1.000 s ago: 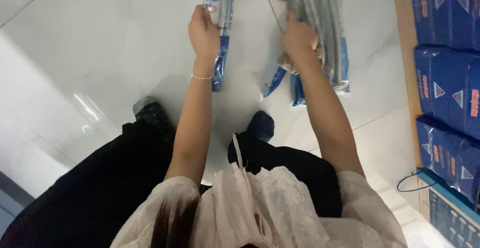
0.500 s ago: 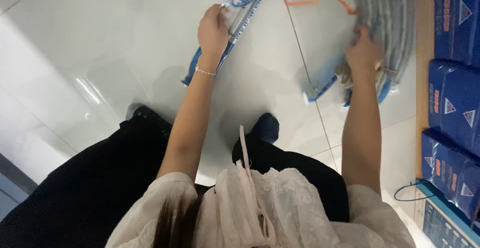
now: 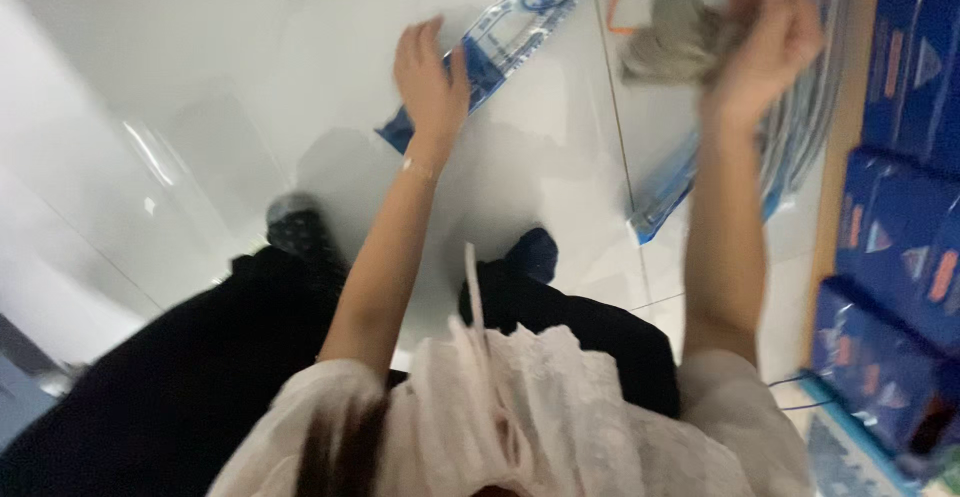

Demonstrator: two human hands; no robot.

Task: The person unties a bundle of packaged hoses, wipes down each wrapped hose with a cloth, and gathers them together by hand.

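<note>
- Packets, long clear ones with blue trim, are what both hands deal with: one packet [image 3: 520, 32] lies slanted under the left hand, and a bundle of similar packets [image 3: 790, 147] hangs by the right hand.
- Left hand [image 3: 432, 77]: fingers spread and fairly straight, palm down over the lower end of the slanted packet. It looks loosened more than gripping; the blur keeps me from telling whether the fingertips touch the plastic.
- Right hand [image 3: 765, 42]: raised and curled, closed on a crumpled grey wad [image 3: 675, 42] that seems to be the gathered tops of the bundle. Motion blur hides the exact grip.
- To handle the single packet well, I judge the left hand should pinch it near one end, so the long thin plastic does not sag or twist.
- The right hand would do best with the bundle's tops kept bunched tight, since slick plastic sleeves can slide out of a loose fist.
- An orange strip [image 3: 620, 2] lies just beside the slanted packet.
- White tiled floor [image 3: 200, 77] lies under everything; dark shoes show below the arms.
- Blue boxes [image 3: 900, 247] are stacked on a shelf along the right edge, near the bundle.
</note>
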